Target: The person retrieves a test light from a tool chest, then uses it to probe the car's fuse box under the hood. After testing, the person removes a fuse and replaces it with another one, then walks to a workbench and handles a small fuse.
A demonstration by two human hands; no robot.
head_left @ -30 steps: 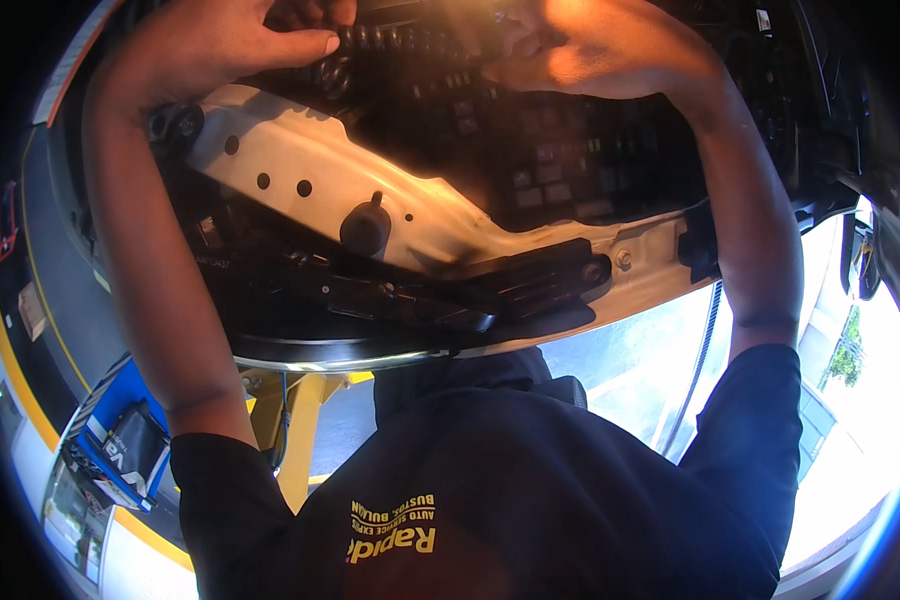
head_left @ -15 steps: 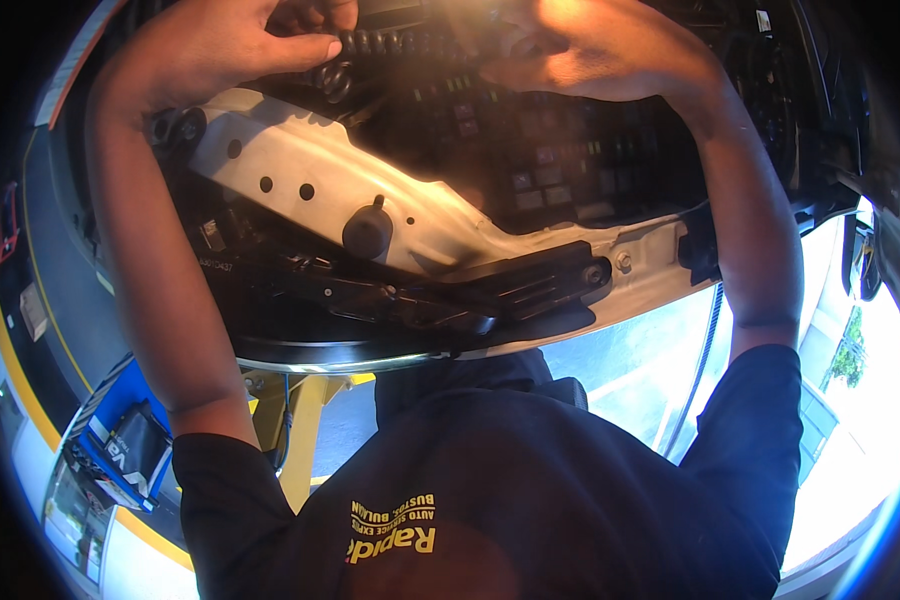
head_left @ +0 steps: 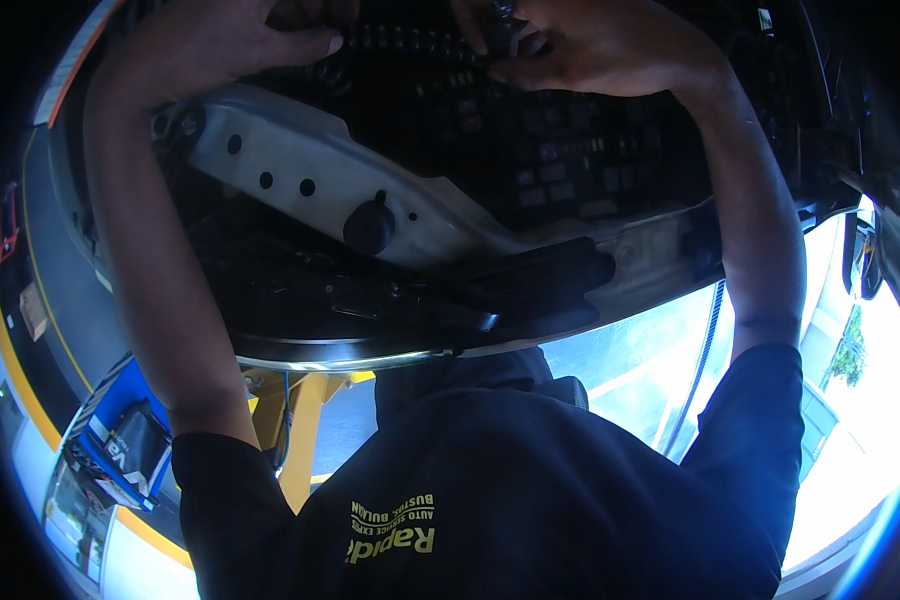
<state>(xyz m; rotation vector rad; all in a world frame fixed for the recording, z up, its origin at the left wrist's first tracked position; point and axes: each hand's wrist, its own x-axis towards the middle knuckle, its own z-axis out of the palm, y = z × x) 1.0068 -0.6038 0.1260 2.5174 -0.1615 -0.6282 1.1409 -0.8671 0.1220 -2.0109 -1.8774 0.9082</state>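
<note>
My left hand is at the upper left of the engine bay, its fingers curled and partly cut off by the top edge. Its thumb tip rests at the near end of a black corrugated tube; whatever lies between the fingers is hidden. At the top centre my right hand is closed, thumb against bent fingers, around a small dark piece with a glint on it, too dim to name. The tube runs across between both hands. Below the right hand lies a fuse box with rows of fuses and relays, in shadow.
A pale metal crossmember with round holes spans the front of the bay. Nearer me is a dark latch assembly and the car's front edge. A yellow stand and a blue bin are at lower left.
The warm light over the bay has gone, leaving the parts dark. My right hand has turned and shifted slightly, exposing the small dark piece. My left hand has hardly moved.
</note>
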